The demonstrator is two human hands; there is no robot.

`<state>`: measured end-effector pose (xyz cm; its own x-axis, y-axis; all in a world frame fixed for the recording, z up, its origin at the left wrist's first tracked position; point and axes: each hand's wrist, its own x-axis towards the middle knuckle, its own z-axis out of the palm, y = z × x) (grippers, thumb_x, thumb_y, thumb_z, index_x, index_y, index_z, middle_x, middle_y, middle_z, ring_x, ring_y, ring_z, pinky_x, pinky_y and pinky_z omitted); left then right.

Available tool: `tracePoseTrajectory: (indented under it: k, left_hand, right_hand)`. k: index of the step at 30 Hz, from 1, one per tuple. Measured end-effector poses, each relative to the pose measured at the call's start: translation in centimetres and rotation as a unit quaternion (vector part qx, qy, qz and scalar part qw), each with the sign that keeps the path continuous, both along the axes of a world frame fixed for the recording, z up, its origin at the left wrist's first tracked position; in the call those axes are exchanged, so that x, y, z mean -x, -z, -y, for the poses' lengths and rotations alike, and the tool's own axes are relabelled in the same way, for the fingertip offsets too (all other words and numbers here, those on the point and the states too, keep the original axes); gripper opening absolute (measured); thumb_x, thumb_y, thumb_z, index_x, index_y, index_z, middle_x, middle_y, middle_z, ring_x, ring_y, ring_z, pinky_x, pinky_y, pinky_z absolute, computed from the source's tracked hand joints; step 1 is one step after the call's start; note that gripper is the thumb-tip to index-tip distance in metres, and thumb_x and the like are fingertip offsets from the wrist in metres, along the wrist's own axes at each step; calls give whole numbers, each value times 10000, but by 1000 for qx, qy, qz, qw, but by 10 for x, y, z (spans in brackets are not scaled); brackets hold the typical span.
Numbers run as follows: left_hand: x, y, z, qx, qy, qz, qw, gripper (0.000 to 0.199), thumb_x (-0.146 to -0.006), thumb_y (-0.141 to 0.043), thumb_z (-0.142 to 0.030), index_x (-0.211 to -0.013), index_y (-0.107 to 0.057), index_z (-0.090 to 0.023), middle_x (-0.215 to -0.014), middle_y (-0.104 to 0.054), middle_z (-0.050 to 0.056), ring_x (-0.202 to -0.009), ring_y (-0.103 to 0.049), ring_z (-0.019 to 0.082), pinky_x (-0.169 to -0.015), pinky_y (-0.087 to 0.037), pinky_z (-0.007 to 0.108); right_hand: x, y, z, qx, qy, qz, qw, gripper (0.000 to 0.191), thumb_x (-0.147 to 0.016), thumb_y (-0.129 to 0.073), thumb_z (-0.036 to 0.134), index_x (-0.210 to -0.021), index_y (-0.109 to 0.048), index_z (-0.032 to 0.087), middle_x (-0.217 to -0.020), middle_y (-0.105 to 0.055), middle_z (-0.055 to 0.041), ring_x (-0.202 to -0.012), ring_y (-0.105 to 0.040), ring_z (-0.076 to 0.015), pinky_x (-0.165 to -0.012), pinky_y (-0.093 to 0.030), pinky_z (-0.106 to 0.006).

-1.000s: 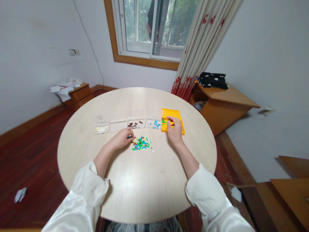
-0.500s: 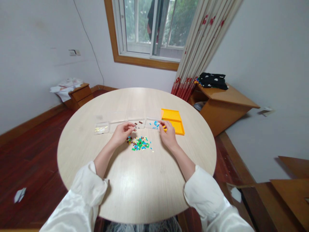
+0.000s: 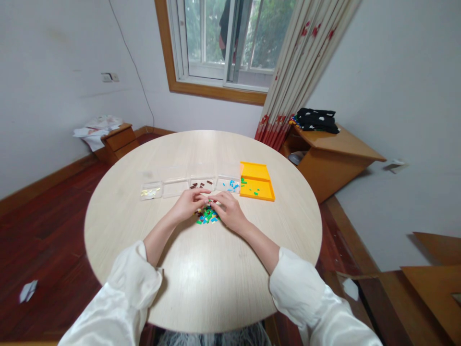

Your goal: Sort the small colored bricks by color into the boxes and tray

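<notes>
A loose pile of small toy bricks (image 3: 207, 217) in green, blue, brown and yellow lies on the round table. My left hand (image 3: 188, 204) is over the pile's left back side, its fingers bent and drawn together in a pinch. From the right, my right hand (image 3: 229, 211) reaches the pile, fingertips also pinched and close to the left ones. Whatever either pinch holds is too small to make out. Behind my hands, a clear box of brown bricks (image 3: 206, 182) is partly covered by the left fingers. Beside it a clear box holds blue bricks (image 3: 232, 184).
An open yellow case (image 3: 266, 188) with a few green bricks stands at the right end of the row. At the left end a clear box holds pale yellow pieces (image 3: 149, 193). Between them sits another clear box (image 3: 175, 190). The round table (image 3: 209, 274) has a curved edge.
My right hand has moved left and nearer, from the blue bricks' box to the pile. My left hand has shifted slightly right and nearer, uncovering more brown bricks in their box.
</notes>
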<state>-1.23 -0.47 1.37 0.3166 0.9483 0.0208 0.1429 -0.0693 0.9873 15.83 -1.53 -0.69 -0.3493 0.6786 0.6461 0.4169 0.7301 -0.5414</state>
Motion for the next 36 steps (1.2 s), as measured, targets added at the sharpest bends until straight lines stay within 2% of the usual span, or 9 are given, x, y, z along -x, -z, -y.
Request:
tracePoseTrajectory:
  k: [8, 15, 20, 23, 28, 30, 33, 36]
  left_hand:
    - [-2, -2, 3, -8, 4, -37, 999, 512, -673, -641, -334, -1107, -592, -68, -700, -691, 46, -523, -541, 103, -515, -434, 223]
    - [3, -5, 0, -20, -23, -36, 999, 490, -688, -616, -381, -1057, -625, -60, -657, -664, 44, -514, -536, 111, -522, -433, 238]
    - [9, -4, -5, -54, -73, -32, 995, 362, -674, -616, -455, -793, -659, -116, -627, -635, 38, -541, -537, 120, -540, -421, 244]
    - [15, -7, -6, -85, -106, -66, 988, 339, -686, -598, -470, -599, -592, -142, -541, -560, 4, -517, -498, 107, -523, -382, 231]
    - [30, -14, -7, -129, -160, -138, 969, 375, -724, -544, -461, -503, -501, -162, -445, -376, -49, -440, -355, 75, -457, -257, 215]
    - [36, -15, -7, -128, -137, -164, 969, 351, -716, -554, -438, -504, -505, -162, -446, -385, -47, -440, -350, 76, -459, -252, 217]
    - [44, -15, -7, -117, -69, -214, 967, 258, -702, -572, -369, -572, -586, -147, -508, -512, -9, -488, -419, 95, -499, -304, 227]
    - [49, -12, -8, -112, -30, -260, 959, 199, -695, -570, -307, -688, -663, -131, -623, -619, 45, -566, -489, 124, -555, -355, 246]
  right_hand:
    - [1, -1, 0, 6, 3, -3, 1000, 109, -829, -576, 168, -887, -659, 207, -814, -643, -39, -816, -558, -176, -755, -448, -333]
    - [0, -3, 1, 14, 11, 3, 1000, 84, -841, -540, 170, -850, -619, 198, -789, -627, -34, -810, -549, -174, -741, -436, -318]
    - [-8, -6, -4, 5, 56, -18, 998, 73, -847, -517, 205, -814, -582, 193, -789, -614, -38, -791, -544, -173, -745, -429, -320]
    - [-15, -8, -8, 11, 80, -26, 996, 115, -855, -502, 235, -762, -558, 198, -770, -611, -35, -771, -539, -169, -723, -425, -309]
    - [-36, -11, -18, 11, 151, -40, 988, 189, -862, -482, 293, -701, -526, 205, -706, -578, -23, -713, -521, -166, -679, -412, -304]
    - [-46, -13, -23, 11, 189, -50, 981, 232, -868, -466, 323, -674, -514, 205, -682, -567, -17, -688, -511, -164, -666, -406, -305]
    - [-63, -16, -31, -3, 250, -63, 966, 252, -861, -468, 345, -656, -506, 204, -678, -566, -17, -690, -502, -168, -678, -404, -315]
    - [-77, -17, -36, -20, 293, -58, 954, 195, -841, -489, 316, -693, -535, 198, -736, -585, -39, -755, -507, -189, -730, -408, -342]
